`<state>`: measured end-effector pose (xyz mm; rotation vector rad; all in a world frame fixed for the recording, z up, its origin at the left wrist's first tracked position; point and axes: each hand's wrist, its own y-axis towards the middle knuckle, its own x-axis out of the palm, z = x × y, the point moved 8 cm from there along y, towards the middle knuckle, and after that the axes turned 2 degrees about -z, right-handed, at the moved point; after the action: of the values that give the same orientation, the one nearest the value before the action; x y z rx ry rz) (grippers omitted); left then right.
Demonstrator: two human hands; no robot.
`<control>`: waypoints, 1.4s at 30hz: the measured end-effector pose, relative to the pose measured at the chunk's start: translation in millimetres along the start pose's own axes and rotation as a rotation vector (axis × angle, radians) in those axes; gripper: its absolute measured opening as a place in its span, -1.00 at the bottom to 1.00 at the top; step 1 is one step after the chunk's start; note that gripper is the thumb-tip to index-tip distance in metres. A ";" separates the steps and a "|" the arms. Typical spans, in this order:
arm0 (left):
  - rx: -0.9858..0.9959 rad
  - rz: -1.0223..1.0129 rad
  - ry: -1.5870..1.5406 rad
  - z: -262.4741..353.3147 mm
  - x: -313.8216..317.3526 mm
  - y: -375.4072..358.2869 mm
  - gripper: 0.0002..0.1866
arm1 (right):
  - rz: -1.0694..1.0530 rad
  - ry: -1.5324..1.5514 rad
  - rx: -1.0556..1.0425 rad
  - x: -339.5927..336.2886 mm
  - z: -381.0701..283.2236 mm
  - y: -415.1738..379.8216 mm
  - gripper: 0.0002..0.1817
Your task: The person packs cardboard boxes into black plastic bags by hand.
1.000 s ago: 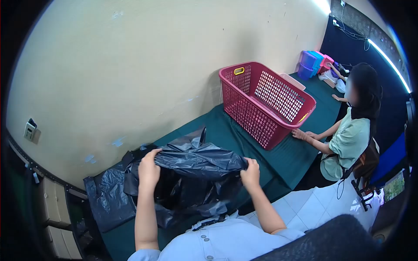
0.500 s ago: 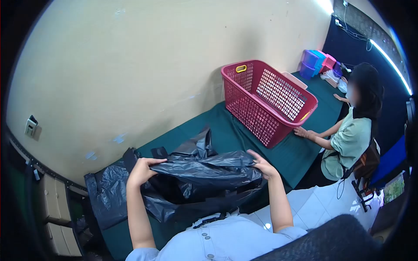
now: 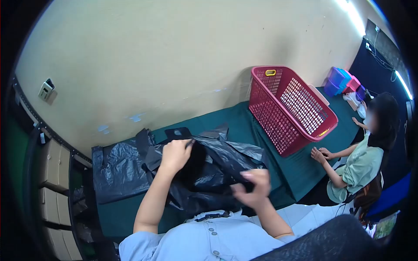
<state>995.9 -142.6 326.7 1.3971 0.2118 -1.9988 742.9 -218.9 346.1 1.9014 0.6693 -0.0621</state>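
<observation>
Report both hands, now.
Left hand: closed, holding the bag by its edge.
Right hand: open, blurred; whether it touches the bag, unclear.

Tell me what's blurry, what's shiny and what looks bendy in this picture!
In the head view, the right hand is smeared, while the left hand looks sharper; in the head view, the black plastic bag has pale shiny streaks, and a light tube glares white; in the head view, the shelf rail looks curved and the picture's corners are black.

Right hand [image 3: 254, 190] blurred — contact with the black plastic bag [image 3: 215, 172] unclear — its interior too dark.
</observation>
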 end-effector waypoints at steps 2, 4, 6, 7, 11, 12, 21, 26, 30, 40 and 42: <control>0.065 -0.067 0.019 8.5 6.9 -4.2 -0.76 | -0.198 -0.282 -0.036 46.2 -5.3 4.7 -0.41; 0.187 -0.046 0.001 7.9 6.9 -12.5 -0.70 | -0.306 -0.598 0.125 60.8 36.5 8.9 -0.31; 0.319 -0.166 0.026 9.1 6.1 -20.2 -0.43 | -0.412 -0.500 0.612 39.2 115.3 -1.7 -0.40; 0.316 -0.157 0.029 11.5 1.4 -20.3 -0.43 | -0.191 -0.419 0.324 25.6 115.2 9.2 -0.53; 0.544 0.660 -0.222 28.9 -26.1 -63.0 -0.65 | -0.307 -0.402 0.600 17.0 129.7 28.7 -0.59; 0.660 0.567 -0.266 35.8 -1.3 -76.6 -0.70 | -0.441 -0.483 0.693 19.6 141.1 25.6 -0.46; 0.206 -0.435 0.182 -38.3 141.2 -85.8 -0.59 | -0.769 -0.044 0.084 118.5 21.6 -40.2 -0.61; -0.041 -0.353 0.003 -40.9 95.2 -139.9 -0.66 | -1.498 -0.013 0.484 154.6 54.4 -160.9 -0.49; 0.031 0.031 -0.103 -23.3 50.4 -185.1 -0.66 | -1.461 0.316 0.360 144.2 14.7 -123.5 -0.53; -0.733 1.073 -0.115 -109.7 48.9 -316.3 -0.08 | -1.072 -0.227 -0.266 244.6 -5.7 -17.8 0.02; -0.969 1.054 -0.806 -128.9 71.0 -325.4 -0.26 | -0.820 -0.464 -0.555 273.2 0.7 -29.6 0.13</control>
<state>883.0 135.5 133.2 -0.0391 0.0267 -1.0963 958.8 -96.6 227.9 0.9408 0.9736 -0.7348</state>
